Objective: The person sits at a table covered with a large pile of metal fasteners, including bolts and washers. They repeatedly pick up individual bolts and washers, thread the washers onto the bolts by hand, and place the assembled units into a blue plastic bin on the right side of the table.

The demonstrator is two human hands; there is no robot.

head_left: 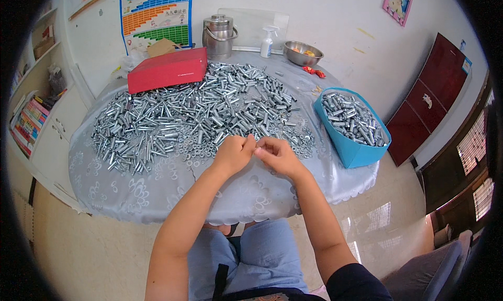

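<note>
My left hand (234, 153) and my right hand (278, 153) meet fingertip to fingertip above the near part of a round table (157, 193) covered in a pale patterned cloth. Their fingers are pinched together on a small metal piece that I cannot make out. Just beyond them lies a wide heap of silvery metal bolts and sleeves (194, 112), with small washers (293, 136) scattered at its near edge. A blue bin (352, 150) at the right holds several more of the same metal parts.
A red flat box (166, 70) lies at the back left. Behind it stand a steel pot (219, 36), a spray bottle (267, 41) and a steel bowl (303, 53). A dark red cabinet (429, 102) is at the right, shelves at the left.
</note>
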